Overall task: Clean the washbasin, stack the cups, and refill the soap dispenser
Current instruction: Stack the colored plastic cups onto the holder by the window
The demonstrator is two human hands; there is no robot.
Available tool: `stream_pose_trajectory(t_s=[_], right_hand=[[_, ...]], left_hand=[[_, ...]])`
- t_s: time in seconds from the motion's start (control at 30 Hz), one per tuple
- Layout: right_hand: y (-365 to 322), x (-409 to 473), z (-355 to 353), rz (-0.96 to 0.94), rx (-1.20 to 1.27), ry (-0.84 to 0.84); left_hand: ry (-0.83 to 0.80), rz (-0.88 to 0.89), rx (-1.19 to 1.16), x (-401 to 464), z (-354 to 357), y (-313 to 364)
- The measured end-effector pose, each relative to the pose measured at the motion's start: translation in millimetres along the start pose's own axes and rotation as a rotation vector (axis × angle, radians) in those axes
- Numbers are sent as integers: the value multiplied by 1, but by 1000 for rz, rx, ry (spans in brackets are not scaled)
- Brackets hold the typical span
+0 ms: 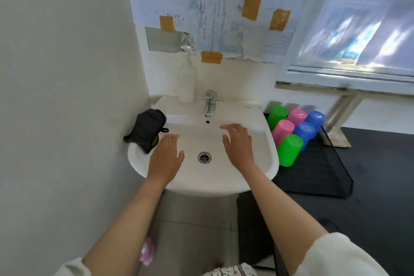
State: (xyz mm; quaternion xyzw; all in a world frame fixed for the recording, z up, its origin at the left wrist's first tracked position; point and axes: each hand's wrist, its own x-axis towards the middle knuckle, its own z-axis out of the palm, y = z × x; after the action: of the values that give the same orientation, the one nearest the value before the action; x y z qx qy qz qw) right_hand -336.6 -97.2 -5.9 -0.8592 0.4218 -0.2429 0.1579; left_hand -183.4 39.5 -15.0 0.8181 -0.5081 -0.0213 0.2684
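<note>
— Where do we stand?

— Both our hands hover over the basin (266, 159). The left hand (167, 157) is spread flat and holds nothing, its fingertips just beside the dark cloth (145, 130) that is slumped on the basin's left rim. The right hand (238, 143) is also wide, fingers loose, above the bowl to the right of the drain (204, 157).

— So what do we take first?

— The cloth, we'd judge. It looks soft and limp, so it should bunch up under a whole-hand grab at its middle. Nothing about it looks fragile. It lies along the rim, its long side running from the back wall toward the front edge.

— And the soap bottle (187, 80)?

— It stands upright at the basin's back left corner, beside the tap (210, 102), its pump at the top. It looks like pale plastic, probably light and perhaps slick if wet; we'd hold it round the body, not the pump.

— The cups (289, 150)?

— Six of them, green, pink and blue, stand upside down in two rows on the black mat (313, 175), just beside the basin's right edge. They look like stiff, light plastic, and we'd grip each round its side.
</note>
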Motion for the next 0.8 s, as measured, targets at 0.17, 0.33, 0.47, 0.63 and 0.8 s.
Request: stream_pose_trajectory(t_s=[0.17,0.33,0.47,0.63,0.8], right_hand=[[33,-26,-42,75,-37,74],[81,-40,-80,124,-81,131],[140,-40,-106,199,-194,108],[218,-28,-135,204,-135,65],[275,-1,-153,151,-79,-15]], left_hand=[[-10,112,7,-6,11,48],[-28,180,-6,4,36,103],[-47,226,-7,14,72,155],[-72,204,7,28,126,218],[-98,109,84,46,171,274]])
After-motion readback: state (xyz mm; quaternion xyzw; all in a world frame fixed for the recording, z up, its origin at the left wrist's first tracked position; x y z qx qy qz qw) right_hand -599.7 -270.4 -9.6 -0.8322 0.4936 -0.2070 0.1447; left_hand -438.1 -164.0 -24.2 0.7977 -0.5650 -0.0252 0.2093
